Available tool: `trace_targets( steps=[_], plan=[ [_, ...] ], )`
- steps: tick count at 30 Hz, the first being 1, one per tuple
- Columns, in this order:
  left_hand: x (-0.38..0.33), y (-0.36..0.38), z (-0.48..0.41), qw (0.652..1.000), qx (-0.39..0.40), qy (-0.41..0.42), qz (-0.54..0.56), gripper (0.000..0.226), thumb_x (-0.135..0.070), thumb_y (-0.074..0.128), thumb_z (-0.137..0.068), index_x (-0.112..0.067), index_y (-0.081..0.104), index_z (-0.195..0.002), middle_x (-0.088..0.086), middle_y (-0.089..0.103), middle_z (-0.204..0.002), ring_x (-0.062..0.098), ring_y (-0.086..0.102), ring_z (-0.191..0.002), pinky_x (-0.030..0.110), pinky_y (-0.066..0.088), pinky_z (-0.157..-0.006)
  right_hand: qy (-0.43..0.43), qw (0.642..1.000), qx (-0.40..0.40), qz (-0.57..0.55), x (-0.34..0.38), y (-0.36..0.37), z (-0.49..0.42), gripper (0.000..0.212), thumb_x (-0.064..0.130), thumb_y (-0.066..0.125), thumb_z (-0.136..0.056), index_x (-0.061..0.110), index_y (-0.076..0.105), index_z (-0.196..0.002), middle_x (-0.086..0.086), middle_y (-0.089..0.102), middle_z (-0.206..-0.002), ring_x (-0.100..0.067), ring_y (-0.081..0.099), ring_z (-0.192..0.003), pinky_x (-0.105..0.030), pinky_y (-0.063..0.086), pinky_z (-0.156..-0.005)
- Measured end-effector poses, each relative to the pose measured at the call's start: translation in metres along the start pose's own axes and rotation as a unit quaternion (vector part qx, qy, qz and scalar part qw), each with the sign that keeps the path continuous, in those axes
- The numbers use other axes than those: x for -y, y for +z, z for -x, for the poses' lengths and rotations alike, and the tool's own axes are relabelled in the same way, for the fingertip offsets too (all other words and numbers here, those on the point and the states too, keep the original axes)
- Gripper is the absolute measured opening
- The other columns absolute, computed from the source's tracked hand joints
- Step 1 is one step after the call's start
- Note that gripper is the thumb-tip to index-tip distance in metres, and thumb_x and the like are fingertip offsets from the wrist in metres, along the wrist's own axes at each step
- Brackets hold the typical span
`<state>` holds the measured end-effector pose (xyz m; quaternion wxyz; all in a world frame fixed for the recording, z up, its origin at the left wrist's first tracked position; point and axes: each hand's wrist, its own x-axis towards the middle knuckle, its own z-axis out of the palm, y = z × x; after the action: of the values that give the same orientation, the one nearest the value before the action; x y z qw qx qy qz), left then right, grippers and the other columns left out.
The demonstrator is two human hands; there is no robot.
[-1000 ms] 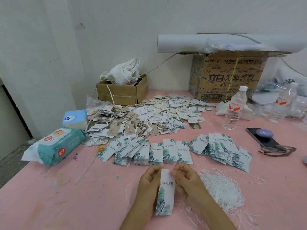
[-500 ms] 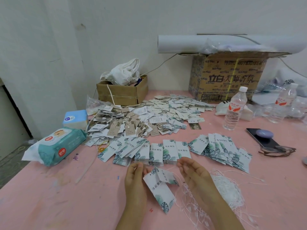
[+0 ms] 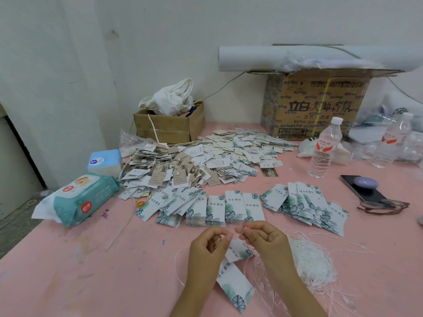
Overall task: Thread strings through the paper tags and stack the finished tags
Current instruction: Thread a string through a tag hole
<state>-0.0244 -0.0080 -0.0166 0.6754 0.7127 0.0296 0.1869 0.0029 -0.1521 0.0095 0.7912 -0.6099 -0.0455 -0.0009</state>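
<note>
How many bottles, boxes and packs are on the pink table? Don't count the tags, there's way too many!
Water bottles: 2
Cardboard boxes: 2
Wet wipes pack: 1
Tissue pack: 1
Total: 6

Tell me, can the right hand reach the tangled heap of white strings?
Probably yes: the tangled heap of white strings lies beside the right hand, nothing between them, though it pinches a thin white string.
</note>
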Motion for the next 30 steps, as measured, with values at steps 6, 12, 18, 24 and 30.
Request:
trace_targets(
  steps=[6, 12, 18, 24, 30],
  plan=[
    [-0.0010, -0.0007, 0.0002, 1.000, 0.003, 0.012, 0.011, 0.008, -0.022, 0.079, -0.080, -0.029, 0.075, -0.078, -0.004, 0.039, -0.056, 0.007, 0.033, -0.053, 0.018, 0.031, -0.050, -0.008, 0.998, 0.008, 0.057, -0.0020, 0.0058, 0.0044, 0.007, 0.006, 0.077, -0.074, 0.012, 0.074, -0.077, -0.005, 0.073, -0.076, -0.010, 0.065, -0.070, -0.018, 0.051, -0.064],
    [-0.0045, -0.0004, 0.0015, 0.999, -0.015, 0.027, 0.009, 0.011, -0.038, 0.073, -0.072, -0.030, 0.076, -0.078, -0.002, 0.032, -0.053, 0.011, 0.028, -0.052, 0.025, 0.027, -0.050, -0.013, 0.997, 0.034, 0.068, -0.0002, 0.0082, 0.0082, 0.008, 0.004, 0.076, -0.076, 0.010, 0.073, -0.081, -0.005, 0.072, -0.075, -0.011, 0.065, -0.070, -0.019, 0.052, -0.064],
    [-0.0043, -0.0010, 0.0016, 0.999, -0.022, 0.031, -0.001, 0.001, -0.030, 0.077, -0.077, -0.029, 0.076, -0.078, -0.003, 0.023, -0.053, 0.010, 0.021, -0.050, 0.023, 0.021, -0.049, -0.010, 0.997, 0.042, 0.067, 0.0025, 0.0097, 0.0101, 0.013, 0.020, 0.078, -0.067, 0.016, 0.077, -0.079, -0.008, 0.073, -0.075, -0.011, 0.061, -0.065, -0.018, 0.050, -0.061],
    [-0.0031, -0.0003, 0.0011, 0.999, -0.008, 0.031, -0.028, 0.014, -0.018, 0.078, -0.081, -0.030, 0.076, -0.075, -0.010, 0.020, -0.049, 0.007, 0.019, -0.049, 0.019, 0.019, -0.047, -0.017, 0.995, 0.028, 0.092, 0.0009, 0.0072, 0.0086, 0.014, 0.027, 0.078, -0.061, 0.016, 0.073, -0.066, -0.005, 0.066, -0.059, -0.010, 0.056, -0.053, -0.018, 0.047, -0.053],
    [-0.0036, -0.0002, 0.0002, 1.000, -0.009, 0.024, -0.007, 0.012, -0.018, 0.078, -0.080, -0.029, 0.077, -0.075, 0.001, 0.028, -0.055, 0.009, 0.022, -0.051, 0.020, 0.021, -0.049, -0.014, 0.995, 0.030, 0.091, -0.0002, 0.0064, 0.0075, 0.014, 0.028, 0.078, -0.063, 0.016, 0.073, -0.066, -0.007, 0.068, -0.064, -0.012, 0.060, -0.058, -0.019, 0.051, -0.057]
  ],
)
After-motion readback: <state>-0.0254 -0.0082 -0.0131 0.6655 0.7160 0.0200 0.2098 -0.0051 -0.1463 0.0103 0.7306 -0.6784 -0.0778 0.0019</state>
